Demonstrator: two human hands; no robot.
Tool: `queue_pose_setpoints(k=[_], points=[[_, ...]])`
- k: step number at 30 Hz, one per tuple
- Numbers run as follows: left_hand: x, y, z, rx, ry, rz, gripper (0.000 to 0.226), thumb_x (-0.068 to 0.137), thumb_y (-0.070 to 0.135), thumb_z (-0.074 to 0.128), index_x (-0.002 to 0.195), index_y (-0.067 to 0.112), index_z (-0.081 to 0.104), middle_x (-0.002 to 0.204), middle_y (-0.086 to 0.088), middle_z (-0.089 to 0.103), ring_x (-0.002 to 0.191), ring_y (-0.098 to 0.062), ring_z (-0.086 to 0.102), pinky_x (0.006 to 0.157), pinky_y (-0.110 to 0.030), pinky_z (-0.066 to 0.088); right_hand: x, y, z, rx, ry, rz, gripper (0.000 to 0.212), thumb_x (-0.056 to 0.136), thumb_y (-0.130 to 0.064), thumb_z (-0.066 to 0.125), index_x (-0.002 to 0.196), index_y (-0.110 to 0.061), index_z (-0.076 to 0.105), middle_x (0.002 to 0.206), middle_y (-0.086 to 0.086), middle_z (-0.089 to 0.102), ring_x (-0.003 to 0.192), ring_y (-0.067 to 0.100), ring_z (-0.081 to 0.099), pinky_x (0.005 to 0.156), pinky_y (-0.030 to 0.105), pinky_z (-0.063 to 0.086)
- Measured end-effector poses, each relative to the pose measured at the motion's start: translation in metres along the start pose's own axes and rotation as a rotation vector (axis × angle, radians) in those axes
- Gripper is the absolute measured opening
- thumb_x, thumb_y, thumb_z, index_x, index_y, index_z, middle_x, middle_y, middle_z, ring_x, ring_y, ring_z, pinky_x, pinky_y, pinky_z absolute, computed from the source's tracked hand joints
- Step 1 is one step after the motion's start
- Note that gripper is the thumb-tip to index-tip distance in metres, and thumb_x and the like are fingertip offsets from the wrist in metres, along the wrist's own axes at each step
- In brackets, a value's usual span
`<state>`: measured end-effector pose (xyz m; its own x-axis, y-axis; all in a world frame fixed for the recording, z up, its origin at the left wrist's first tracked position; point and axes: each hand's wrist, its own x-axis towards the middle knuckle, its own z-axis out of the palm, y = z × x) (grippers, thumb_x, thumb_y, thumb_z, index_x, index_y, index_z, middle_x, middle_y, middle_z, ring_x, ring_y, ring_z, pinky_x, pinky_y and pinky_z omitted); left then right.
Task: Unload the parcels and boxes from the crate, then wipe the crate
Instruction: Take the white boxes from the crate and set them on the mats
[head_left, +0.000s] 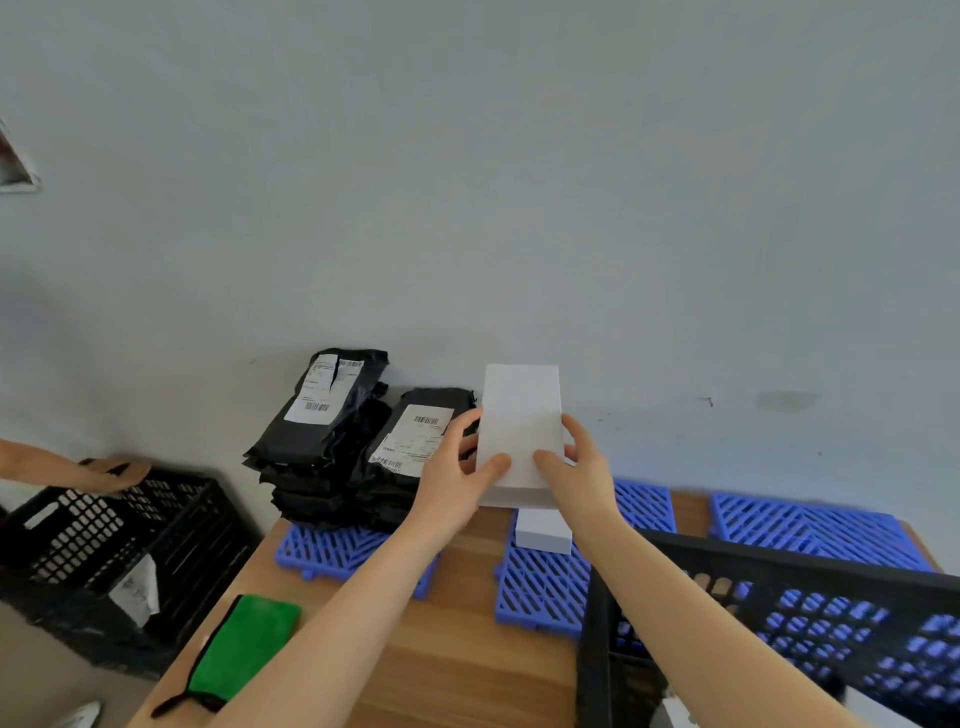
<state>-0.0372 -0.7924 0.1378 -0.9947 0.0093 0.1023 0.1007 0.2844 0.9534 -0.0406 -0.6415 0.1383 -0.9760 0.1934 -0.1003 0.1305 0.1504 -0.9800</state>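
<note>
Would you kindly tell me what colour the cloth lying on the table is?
The cloth is green with black trim; the head view shows it.

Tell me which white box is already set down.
The lower white box, resting on the middle blue mat; left hand and right hand grip the upper white box.

matt white box (521, 431) | glossy black plastic parcels (332, 415) | wood-grain table (457, 649)

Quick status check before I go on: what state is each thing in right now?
Large box: held up, gripped by left hand and right hand.
Small box: resting on a blue mat.
Parcels: stacked in two piles.
Cloth: lying unused on the table.
Crate: on the table, contents mostly hidden.
</note>
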Motion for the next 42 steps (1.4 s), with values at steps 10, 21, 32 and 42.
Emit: queue_pose_setpoints(k=[10,21,32,42], points=[[0.096,-0.106,0.026,0.052,-0.195,-0.104,0.05,0.09,0.03,0.066,0.135,0.038,0.048,0.131,0.007,0.054,0.116,-0.016,0.057,0.099,-0.042,0.05,0.096,0.056,0.055,-0.213,0.231,0.258,0.056,0.093,-0.013,0.044,0.145,-0.027,0.029,0.121,0.009,0.053,0.09,0.023,0.055,0.056,0.028,0.041],[0.131,-0.192,0.066,0.062,-0.399,-0.272,0.061,0.091,0.03,0.067,0.145,0.032,0.039,0.136,0.013,0.043,0.125,-0.006,0.043,0.109,-0.032,0.041,0.142,0.141,0.074,-0.22,0.437,0.498,0.049,0.092,-0.017,0.048,0.139,-0.03,0.04,0.125,0.007,0.052,0.091,0.023,0.059,0.071,0.039,0.055],[0.133,-0.21,0.082,0.132,-0.407,-0.25,0.065,0.09,0.027,0.068,0.147,0.029,0.037,0.145,0.011,0.043,0.131,-0.005,0.042,0.112,-0.031,0.039,0.152,0.169,0.072,-0.196,0.446,0.54,0.047,0.094,-0.016,0.045,0.138,-0.032,0.039,0.12,0.003,0.058,0.091,0.02,0.061,0.07,0.039,0.056],[0.143,-0.199,0.076,0.189,-0.419,-0.231,0.067,0.091,0.028,0.067,0.15,0.028,0.033,0.149,0.007,0.041,0.135,-0.01,0.04,0.113,-0.034,0.036,0.148,0.146,0.079,-0.385,0.471,0.44,0.057,0.096,-0.021,0.048,0.148,-0.027,0.027,0.146,0.006,0.033,0.116,0.025,0.051,0.084,0.042,0.053]])
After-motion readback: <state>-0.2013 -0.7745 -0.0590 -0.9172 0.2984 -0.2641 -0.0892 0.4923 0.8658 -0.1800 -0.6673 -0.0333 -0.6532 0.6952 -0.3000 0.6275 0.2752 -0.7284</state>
